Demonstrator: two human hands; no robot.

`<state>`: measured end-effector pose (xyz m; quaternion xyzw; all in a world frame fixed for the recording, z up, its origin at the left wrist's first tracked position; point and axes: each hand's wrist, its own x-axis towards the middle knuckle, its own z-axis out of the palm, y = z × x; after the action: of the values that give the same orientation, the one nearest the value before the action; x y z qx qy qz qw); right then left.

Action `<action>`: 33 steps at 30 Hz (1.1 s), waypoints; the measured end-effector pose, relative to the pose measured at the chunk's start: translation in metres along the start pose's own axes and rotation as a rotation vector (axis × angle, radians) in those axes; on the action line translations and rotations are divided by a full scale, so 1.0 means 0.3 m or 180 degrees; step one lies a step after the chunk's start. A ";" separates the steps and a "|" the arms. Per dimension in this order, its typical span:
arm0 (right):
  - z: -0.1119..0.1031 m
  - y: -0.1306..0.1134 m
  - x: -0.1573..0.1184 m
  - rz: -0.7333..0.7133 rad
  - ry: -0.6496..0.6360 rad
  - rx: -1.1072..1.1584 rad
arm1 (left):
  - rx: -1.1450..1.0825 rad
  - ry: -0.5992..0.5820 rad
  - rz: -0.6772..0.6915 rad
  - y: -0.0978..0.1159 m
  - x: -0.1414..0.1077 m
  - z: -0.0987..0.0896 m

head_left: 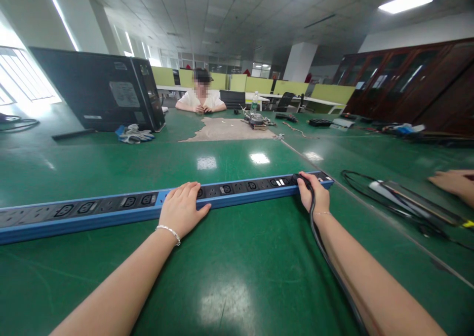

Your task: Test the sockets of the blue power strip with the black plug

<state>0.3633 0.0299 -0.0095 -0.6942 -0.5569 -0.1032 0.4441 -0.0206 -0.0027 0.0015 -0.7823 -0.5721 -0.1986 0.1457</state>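
Observation:
A long blue power strip point(140, 210) with black sockets lies across the green table, running from the left edge to right of centre. My left hand point(183, 203) is wrapped over its middle, fingers across the top and thumb along the near side. At the strip's right end, my right hand point(314, 195) closes round the plug of a black power cord point(317, 232), with the plug against the sockets. My fingers partly hide the plug, so I cannot tell whether it is fully seated. The cord trails down beside my right forearm.
Another person's hand point(454, 183) rests at right near black cables point(392, 205) and a long device. A black computer case point(99, 92) and gloves point(134, 134) stand back left. Behind the table sits a person point(200, 99); a bottle point(255, 102) stands nearby.

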 end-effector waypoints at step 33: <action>-0.010 -0.039 0.025 0.0709 0.0932 0.0465 | -0.0058 -0.0015 -0.0022 0.003 0.002 -0.005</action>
<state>0.3568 0.0325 0.0029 -0.6951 -0.4121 -0.1128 0.5782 -0.0198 -0.0032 0.0030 -0.7822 -0.5732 -0.2024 0.1365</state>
